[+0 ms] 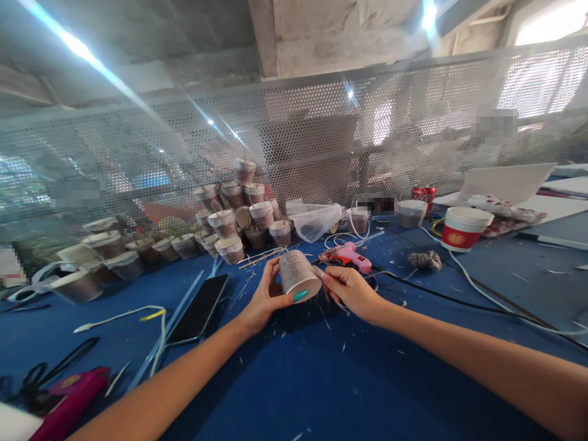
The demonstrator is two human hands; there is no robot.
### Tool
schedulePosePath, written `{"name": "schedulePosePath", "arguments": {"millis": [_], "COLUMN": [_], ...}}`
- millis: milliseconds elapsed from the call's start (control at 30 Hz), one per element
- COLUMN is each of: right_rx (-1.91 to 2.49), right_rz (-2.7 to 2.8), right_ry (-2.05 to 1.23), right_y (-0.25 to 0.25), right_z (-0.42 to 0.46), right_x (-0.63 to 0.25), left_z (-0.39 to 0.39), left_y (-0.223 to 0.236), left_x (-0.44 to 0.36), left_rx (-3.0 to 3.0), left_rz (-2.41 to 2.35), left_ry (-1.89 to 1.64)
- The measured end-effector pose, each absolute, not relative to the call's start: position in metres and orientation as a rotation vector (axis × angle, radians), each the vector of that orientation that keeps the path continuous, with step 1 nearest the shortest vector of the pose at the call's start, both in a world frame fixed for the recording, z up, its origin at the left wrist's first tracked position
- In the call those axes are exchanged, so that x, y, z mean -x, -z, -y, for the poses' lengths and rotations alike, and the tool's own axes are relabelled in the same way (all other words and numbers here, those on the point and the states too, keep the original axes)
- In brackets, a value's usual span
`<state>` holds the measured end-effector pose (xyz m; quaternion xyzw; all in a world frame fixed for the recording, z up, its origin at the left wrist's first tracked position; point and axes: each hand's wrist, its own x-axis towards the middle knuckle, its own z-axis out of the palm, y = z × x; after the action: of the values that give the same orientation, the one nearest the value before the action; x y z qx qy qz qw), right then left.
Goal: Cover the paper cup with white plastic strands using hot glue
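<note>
A small paper cup [298,272] wrapped round with grey-brown yarn is tilted on its side in my left hand [266,297], the thumb lying along its pale rim or base. My right hand [351,293] is closed in a pinch against the cup's right side. A thin strand of yarn [340,304] seems to hang under those fingers, partly hidden. Just behind my right hand a pink hot glue gun [351,256] lies on the blue table. To its right rests a small ball of grey yarn [425,261].
Stacked wrapped cups [225,223] stand at the back, with more at the left [103,245]. A phone [198,309] lies left of my hands. Black cable [441,297] crosses the right side. A red-and-white paper cup [465,229] and red cans [422,195] stand farther right.
</note>
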<state>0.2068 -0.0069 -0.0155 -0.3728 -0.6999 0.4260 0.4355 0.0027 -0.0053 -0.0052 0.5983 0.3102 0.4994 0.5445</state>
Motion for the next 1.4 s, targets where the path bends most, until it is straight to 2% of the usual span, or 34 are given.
{"name": "schedulePosePath", "arguments": {"millis": [800, 1000, 1167, 1400], "right_rx": [0.953, 0.985, 0.875, 0.761], "right_rz": [1.806, 1.795, 1.946, 2.015], "right_ry": [-0.966, -0.608, -0.589, -0.394], "right_y": [0.016, 0.012, 0.015, 0.023], "right_z": [0.009, 0.010, 0.012, 0.010], "right_x": [-0.206, -0.214, -0.216, -0.210], "left_z": [0.011, 0.005, 0.005, 0.004], "left_y": [0.000, 0.007, 0.005, 0.006], "left_x": [-0.007, -0.002, -0.003, -0.004], "left_rx": [-1.301, -1.246, -1.228, -1.278], "left_rz": [-0.719, -0.735, -0.725, -0.708], "left_ry": [-1.172, -1.205, -1.228, -1.214]}}
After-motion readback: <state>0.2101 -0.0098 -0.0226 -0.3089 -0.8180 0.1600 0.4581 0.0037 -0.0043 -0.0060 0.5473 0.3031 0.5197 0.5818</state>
